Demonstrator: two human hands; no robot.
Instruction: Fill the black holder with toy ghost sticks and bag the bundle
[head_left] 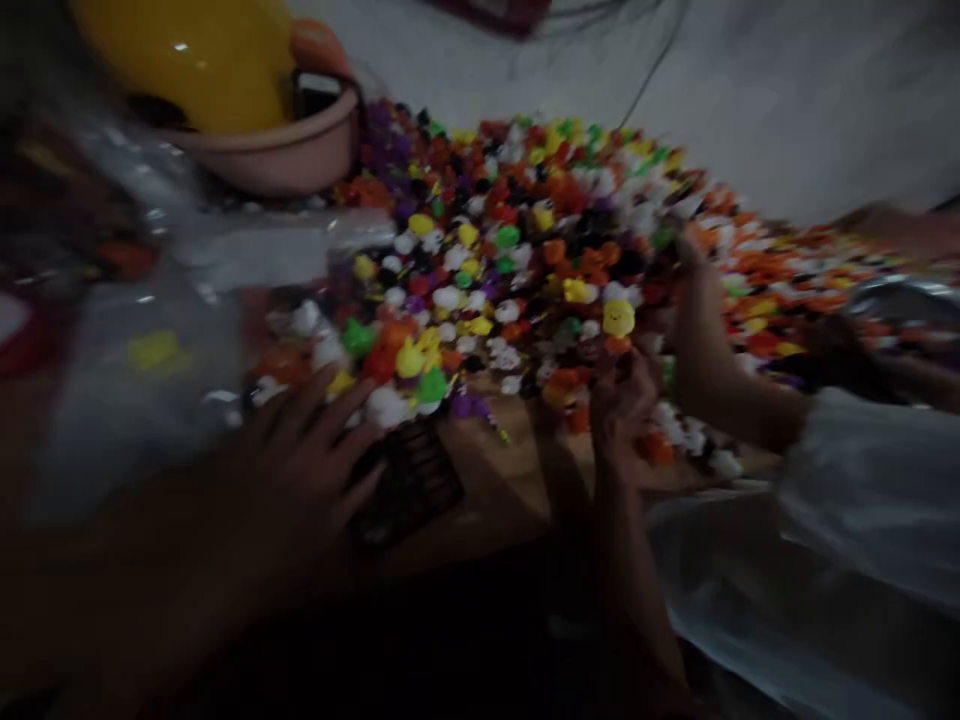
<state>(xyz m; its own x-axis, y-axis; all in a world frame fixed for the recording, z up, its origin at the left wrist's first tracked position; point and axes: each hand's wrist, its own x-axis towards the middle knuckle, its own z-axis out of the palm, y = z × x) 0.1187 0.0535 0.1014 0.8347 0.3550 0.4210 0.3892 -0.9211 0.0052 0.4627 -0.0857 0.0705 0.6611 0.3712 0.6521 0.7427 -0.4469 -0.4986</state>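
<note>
My left hand (300,470) reaches in from the lower left, palm down, fingers stretched and spread. It is dark and slightly blurred. Its fingertips lie at the near edge of a heap of small colourful toy figures (465,300), close to a white figure (386,407) and a green one (433,386). Beside the thumb lies a black slotted tray (412,480); whether the thumb touches it, I cannot tell. Nothing shows in the grasp of this hand. My right hand is out of view.
At right, a co-worker in light sleeves (862,450) has one hand (626,395) at a yellow-faced figure (619,318) and another (694,265) in the heap. A pink basin (277,155) holds a yellow object (187,60). Clear plastic bags (142,400) lie left.
</note>
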